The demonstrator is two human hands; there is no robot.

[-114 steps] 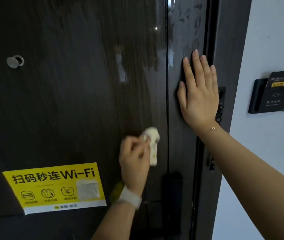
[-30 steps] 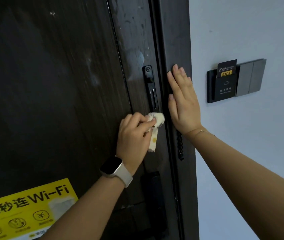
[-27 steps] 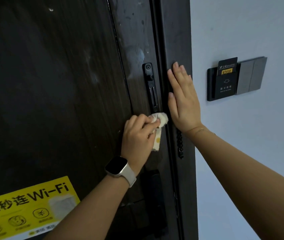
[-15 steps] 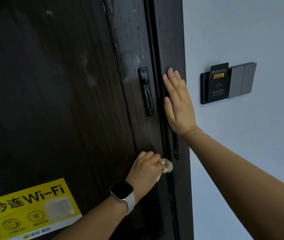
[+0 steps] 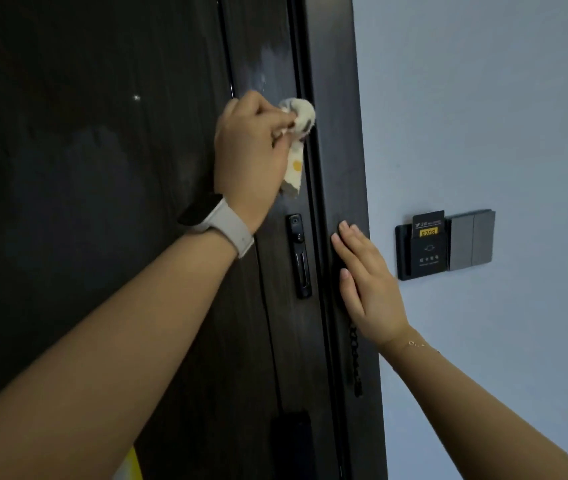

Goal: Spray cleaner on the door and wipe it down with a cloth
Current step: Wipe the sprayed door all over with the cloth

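The dark wood-grain door [image 5: 85,168] fills the left and middle of the head view. My left hand [image 5: 251,150] grips a bunched white cloth [image 5: 298,133] with orange and grey spots and holds it against the door's right strip, above the black chain-lock plate [image 5: 299,256]. A pale wet smear [image 5: 268,67] shows on the door just above the cloth. My right hand [image 5: 367,285] lies flat, fingers straight, on the dark door frame [image 5: 336,133]. No spray bottle is in view.
A black door chain [image 5: 354,358] hangs on the frame below my right hand. On the white wall to the right sit a key-card holder [image 5: 426,247] and grey switches [image 5: 471,240]. A black lock body [image 5: 293,441] is low on the door.
My left hand has swept the cloth up the door's right strip, from below the chain-lock plate to well above it. My right hand stays flat on the frame.
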